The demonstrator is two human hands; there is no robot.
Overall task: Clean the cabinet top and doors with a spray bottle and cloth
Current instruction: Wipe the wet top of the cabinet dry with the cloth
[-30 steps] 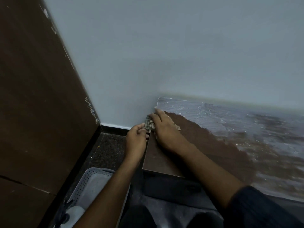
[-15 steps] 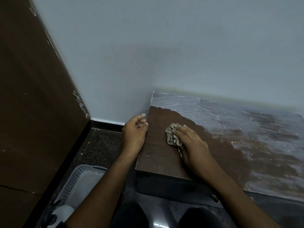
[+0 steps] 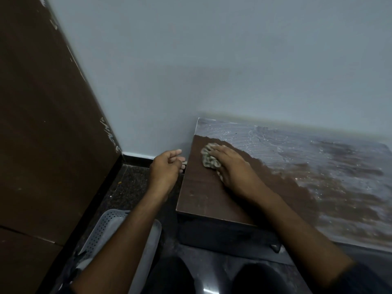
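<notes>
Cabinet top (image 3: 203, 194) carries one cloth (image 3: 209, 159), pressed flat under the right hand (image 3: 233, 168). Left hand (image 3: 165, 168) hangs loosely curled, holding nothing, beside the cabinet's left edge, above one white basket (image 3: 101, 228).

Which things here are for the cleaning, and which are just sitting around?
For the cleaning:
- cloth, pressed under the right hand
- cabinet top, part wiped brown, part still wet and streaky
- left hand, beside the cabinet's edge

Just sitting around:
- white perforated basket on the floor
- brown door

One camera on the head is looking forward and down, close over the right hand (image 3: 231, 168), maybe tilting a bit.
</notes>
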